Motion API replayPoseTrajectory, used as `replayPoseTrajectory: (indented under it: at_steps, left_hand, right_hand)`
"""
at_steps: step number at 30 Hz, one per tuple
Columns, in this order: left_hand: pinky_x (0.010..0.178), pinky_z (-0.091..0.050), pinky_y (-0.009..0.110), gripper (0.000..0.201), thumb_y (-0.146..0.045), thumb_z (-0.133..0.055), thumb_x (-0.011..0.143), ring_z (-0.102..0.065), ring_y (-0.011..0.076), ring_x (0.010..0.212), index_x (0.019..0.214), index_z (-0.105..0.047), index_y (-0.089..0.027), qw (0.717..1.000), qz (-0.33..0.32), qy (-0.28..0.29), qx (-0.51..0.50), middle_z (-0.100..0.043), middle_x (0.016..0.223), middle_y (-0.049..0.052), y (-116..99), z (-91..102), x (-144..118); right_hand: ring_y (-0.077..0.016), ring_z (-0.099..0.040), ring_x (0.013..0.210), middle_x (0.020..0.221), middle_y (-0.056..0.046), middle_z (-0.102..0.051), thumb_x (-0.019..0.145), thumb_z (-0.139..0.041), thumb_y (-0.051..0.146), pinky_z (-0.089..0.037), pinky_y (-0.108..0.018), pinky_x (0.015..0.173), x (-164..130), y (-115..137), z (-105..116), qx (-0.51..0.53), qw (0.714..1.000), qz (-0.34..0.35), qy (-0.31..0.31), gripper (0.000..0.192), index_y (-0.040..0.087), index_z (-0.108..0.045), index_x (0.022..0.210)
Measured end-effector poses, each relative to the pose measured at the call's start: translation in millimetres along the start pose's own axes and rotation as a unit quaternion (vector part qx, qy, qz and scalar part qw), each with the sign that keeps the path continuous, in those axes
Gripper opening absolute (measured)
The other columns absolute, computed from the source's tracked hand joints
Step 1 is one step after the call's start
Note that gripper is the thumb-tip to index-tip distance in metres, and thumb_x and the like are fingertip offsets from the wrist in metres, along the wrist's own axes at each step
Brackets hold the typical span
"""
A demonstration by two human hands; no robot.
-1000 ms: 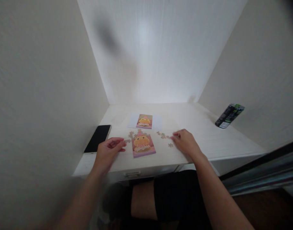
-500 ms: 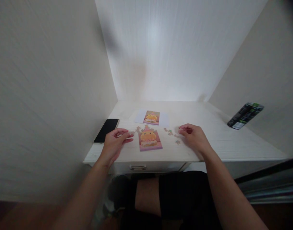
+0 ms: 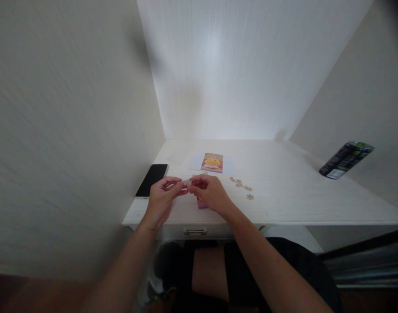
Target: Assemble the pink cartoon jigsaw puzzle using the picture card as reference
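My left hand (image 3: pixel 162 195) and my right hand (image 3: pixel 209 191) meet over the near part of the white desk (image 3: pixel 283 195). Between their fingertips they pinch a small pale puzzle piece (image 3: pixel 187 183). My right hand covers most of the pink puzzle (image 3: pixel 200 204) lying on the desk; only a corner of it shows. Several loose puzzle pieces (image 3: pixel 243 187) lie to the right of my right hand. A small reference picture (image 3: pixel 212 162) of a yellow figure on pink sits on white paper farther back.
A black phone (image 3: pixel 152 179) lies at the desk's left edge beside the wall. A dark can (image 3: pixel 345 159) with green print stands at the far right by the wall. Walls close in the desk on three sides. A drawer handle (image 3: pixel 194 231) sits under the front edge.
My right hand has moved left from the loose pieces to meet my left hand above the puzzle, and both now pinch one piece. The camera view has shifted slightly to the left.
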State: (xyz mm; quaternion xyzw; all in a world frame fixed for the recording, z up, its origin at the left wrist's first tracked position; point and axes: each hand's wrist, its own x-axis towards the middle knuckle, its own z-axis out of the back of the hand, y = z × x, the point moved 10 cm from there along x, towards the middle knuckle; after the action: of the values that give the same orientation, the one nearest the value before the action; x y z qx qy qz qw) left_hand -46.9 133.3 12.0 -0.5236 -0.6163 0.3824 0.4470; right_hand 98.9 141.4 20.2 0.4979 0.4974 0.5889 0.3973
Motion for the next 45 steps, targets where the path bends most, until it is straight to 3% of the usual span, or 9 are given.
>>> replayPoseTrajectory:
  at_steps: [12, 23, 30, 41, 45]
  left_hand:
    - [0.068, -0.058, 0.028, 0.026, -0.026, -0.082, 0.070, -0.069, 0.0149, 0.072, 0.087, -0.068, -0.012, 1.000, 0.008, 0.016, -0.002, -0.072, 0.077, 0.004, -2, -4.0, -1]
    - [0.068, -0.060, 0.027, 0.025, -0.026, -0.082, 0.071, -0.069, 0.0148, 0.073, 0.087, -0.069, -0.012, 0.999, -0.017, 0.017, 0.023, -0.073, 0.079, 0.005, -4, -2.6, -1]
    - [0.069, -0.061, 0.028, 0.026, -0.027, -0.083, 0.070, -0.069, 0.0153, 0.072, 0.086, -0.070, -0.011, 0.999, -0.022, 0.015, 0.037, -0.074, 0.078, 0.005, -6, -3.1, 0]
    - [0.071, -0.060, 0.032, 0.028, -0.029, -0.083, 0.070, -0.070, 0.0188, 0.076, 0.088, -0.070, -0.012, 0.997, -0.023, 0.017, 0.068, -0.074, 0.083, 0.007, -1, 1.6, 1]
    - [0.077, -0.058, 0.032, 0.027, -0.027, -0.083, 0.070, -0.071, 0.0181, 0.077, 0.089, -0.071, -0.012, 0.998, -0.011, 0.033, 0.057, -0.075, 0.084, 0.007, 3, -1.0, 2]
  right_hand:
    - [-0.0116, -0.059, 0.066, 0.074, 0.000, -0.068, 0.077, -0.070, 0.032, -0.046, -0.024, 0.061, -6, 5, -3, 0.010, 0.999, 0.031, -0.027, 0.016, 0.018, -0.070, 0.085]
    - [-0.0121, -0.057, 0.060, 0.071, -0.001, -0.066, 0.078, -0.066, 0.037, -0.039, -0.021, 0.049, -10, -10, -6, 0.017, 0.997, -0.043, -0.067, 0.020, 0.017, -0.069, 0.083]
    - [-0.0113, -0.053, 0.057, 0.068, -0.001, -0.065, 0.078, -0.066, 0.036, -0.038, -0.022, 0.049, -13, -8, -5, 0.012, 0.996, -0.037, -0.079, 0.020, 0.017, -0.070, 0.081]
    - [-0.0137, -0.061, 0.066, 0.073, -0.003, -0.069, 0.081, -0.065, 0.037, -0.045, -0.024, 0.059, -15, -10, -3, 0.030, 0.994, -0.016, -0.101, 0.020, 0.017, -0.069, 0.082]
    - [-0.0120, -0.057, 0.058, 0.069, -0.001, -0.065, 0.081, -0.065, 0.039, -0.043, -0.023, 0.053, -15, -13, 0, 0.019, 0.993, -0.015, -0.113, 0.022, 0.017, -0.067, 0.081]
